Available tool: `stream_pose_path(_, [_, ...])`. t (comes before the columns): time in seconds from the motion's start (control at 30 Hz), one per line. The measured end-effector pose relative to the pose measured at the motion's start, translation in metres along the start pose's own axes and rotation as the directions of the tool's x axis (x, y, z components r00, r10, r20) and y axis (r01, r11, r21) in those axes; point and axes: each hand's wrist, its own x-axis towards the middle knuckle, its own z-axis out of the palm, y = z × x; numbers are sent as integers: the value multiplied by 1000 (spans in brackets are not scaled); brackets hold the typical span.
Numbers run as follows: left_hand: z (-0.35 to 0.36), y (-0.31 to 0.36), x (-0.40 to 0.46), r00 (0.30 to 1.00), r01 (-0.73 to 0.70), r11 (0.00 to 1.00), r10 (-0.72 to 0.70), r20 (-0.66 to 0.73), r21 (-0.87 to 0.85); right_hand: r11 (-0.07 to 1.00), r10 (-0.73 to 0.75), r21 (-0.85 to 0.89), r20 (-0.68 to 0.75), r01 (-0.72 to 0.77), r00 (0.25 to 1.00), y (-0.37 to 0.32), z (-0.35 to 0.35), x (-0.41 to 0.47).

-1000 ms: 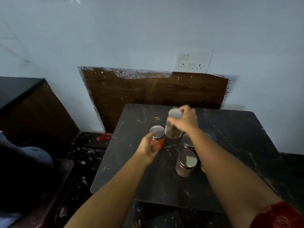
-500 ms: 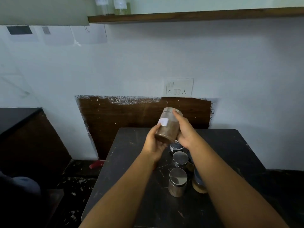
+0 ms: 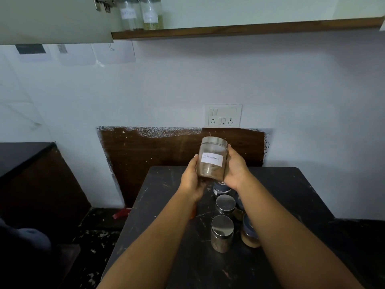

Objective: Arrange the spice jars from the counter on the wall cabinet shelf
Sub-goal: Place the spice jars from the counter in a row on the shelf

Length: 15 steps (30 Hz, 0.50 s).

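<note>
Jar (image 3: 212,161): I see it held in the air above the counter's far edge, between both hands, clear of the surface.
Jar axis: long axis near upright, steel lid up and tipped slightly to the right; the base points down at the counter.
Jar label: white strip facing me, handwritten, reading roughly "Cinnamon"; brown powder fills the lower half.
Left hand (image 3: 192,177): I see it cupped on the jar's left side and under its base, thumb up along the glass, fingers curled round behind it.
Right hand (image 3: 237,168): wrapped on the jar's right side, fingertips reaching up to just under the lid, palm against the glass.
Counter (image 3: 291,205): dark, scratched top; its far edge meets a brown board on the wall.
Other jars: a steel-lidded one (image 3: 222,233) stands upright mid-counter, another steel-lidded one (image 3: 225,204) just beyond it, a blue-lidded one (image 3: 249,234) to the right, partly behind my right forearm, and one more (image 3: 220,188) directly under the held jar, mostly hidden.
Shelf (image 3: 250,30): wooden edge high on the wall, well above the held jar.
Shelf jars: two clear ones (image 3: 139,14) stand upright at the shelf's left end, touching or nearly so, with labels I cannot read.
Cabinet door (image 3: 54,19): open, at the top left beside the shelf jars.
Socket (image 3: 224,115): white plate on the wall, above the board.
</note>
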Motion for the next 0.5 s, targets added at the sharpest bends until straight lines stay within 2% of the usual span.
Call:
stream_pose_path(0.17, [1,4,3,999,-20,1000,20,38,0,999,-35,-22,15,36,999,-2,5,2])
stream_pose_path(0.27, [4,9,5,995,-28,999,30,91,-23,997,-53,-58,96,59,994,-3,5,2])
stream_pose_path(0.4, [8,16,10,994,-60,996,65,89,-59,964,-76,-234,224,129,972,-6,17,-1])
stream_pose_path(0.5, [7,30,17,995,-93,994,95,34,-58,881,-105,-423,265,214,958,-12,30,-2])
